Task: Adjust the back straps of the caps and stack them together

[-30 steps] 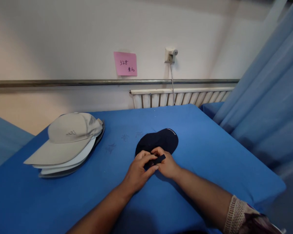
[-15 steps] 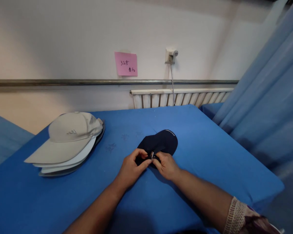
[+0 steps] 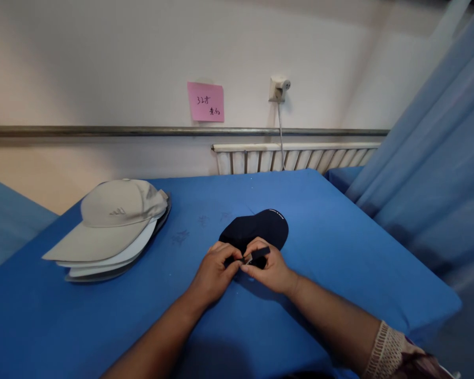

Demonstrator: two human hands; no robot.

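A dark navy cap [image 3: 256,225] lies on the blue-covered table, its brim with small white lettering pointing to the far right. At the cap's near edge, my left hand [image 3: 217,268] is closed, pinching the dark strap between thumb and forefinger. My right hand [image 3: 272,268] is closed too, its thumb and fingers on a small metal buckle [image 3: 249,259]. A dark strap end [image 3: 260,252] sticks out over the right fingers. Both hands' fingertips nearly meet at the buckle. Part of the strap is hidden behind the fingers.
A stack of caps, a beige one [image 3: 116,205] on top, stands at the left of the blue table cover [image 3: 324,316]. Behind are a metal rail [image 3: 142,131], a radiator [image 3: 300,158], a pink note [image 3: 206,102] and a plugged socket [image 3: 278,89]. Blue curtains [image 3: 430,158] hang at the right.
The dark strap end now shows above the right fingers, beside the buckle. My hands have shifted slightly, and the right fingers have moved onto the buckle. The cap stays nearly in place.
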